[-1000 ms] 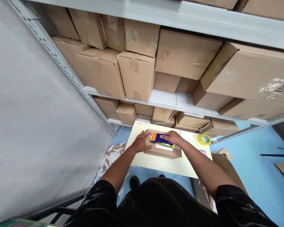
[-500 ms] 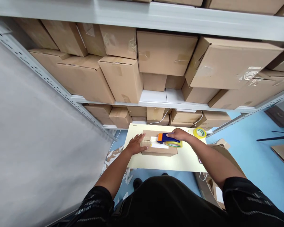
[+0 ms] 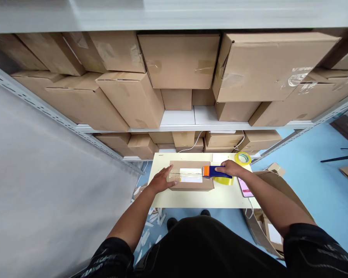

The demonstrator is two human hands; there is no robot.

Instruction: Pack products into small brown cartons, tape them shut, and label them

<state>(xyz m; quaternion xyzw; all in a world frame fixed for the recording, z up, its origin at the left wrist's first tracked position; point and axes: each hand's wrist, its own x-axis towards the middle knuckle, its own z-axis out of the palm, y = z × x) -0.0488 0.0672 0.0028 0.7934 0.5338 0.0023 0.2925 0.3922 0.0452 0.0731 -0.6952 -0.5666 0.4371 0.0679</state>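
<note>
A cardboard box lies on the pale yellow table, with a white paper label on its top. Clear tape runs across the box and over the label. My left hand rests at the box's left end, its fingers spread. In my right hand is a tape dispenser, dark blue with an orange front and a yellow roll underneath. Its orange front sits near the right end of the box top.
A yellow tape roll and a phone with a lit screen lie on the table's right side. Shelves stacked with cardboard boxes stand behind. Paper scraps litter the floor at left; a large open carton stands at right.
My right hand has drawn the tape dispenser to the right, and the tape now stretches across the label. My left hand stays on the box's left end. More of the phone shows.
</note>
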